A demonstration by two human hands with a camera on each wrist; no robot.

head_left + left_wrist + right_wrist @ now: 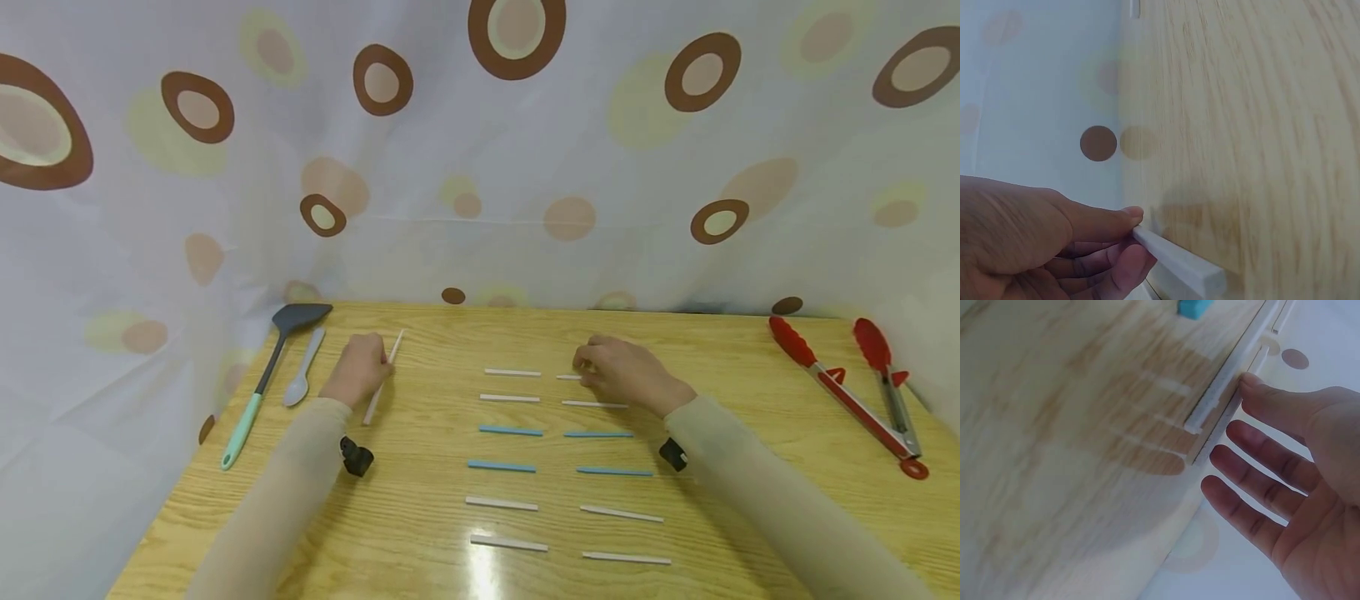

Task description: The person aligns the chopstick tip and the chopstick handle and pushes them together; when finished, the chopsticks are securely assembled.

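Observation:
My left hand (358, 367) is at the left of the table, beside a slanting white chopstick (377, 398). In the left wrist view, thumb and fingers pinch this chopstick (1179, 260), its square thick end pointing out. My right hand (618, 369) is at the back, over the rearmost white chopstick (567, 377) of the right column. Seen from the right wrist, the thumb lies against that chopstick (1213, 432), the index finger is hidden, and the other three fingers extend loosely. Just in front of it lies another white chopstick (595, 405).
Two columns of white and blue chopsticks (512, 431) lie crosswise in mid-table. At the left are a turner (258, 390) with a mint handle and a grey spoon (303, 371). Red-tipped tongs (862, 408) lie spread at the right. A patterned curtain (525, 167) hangs behind the table.

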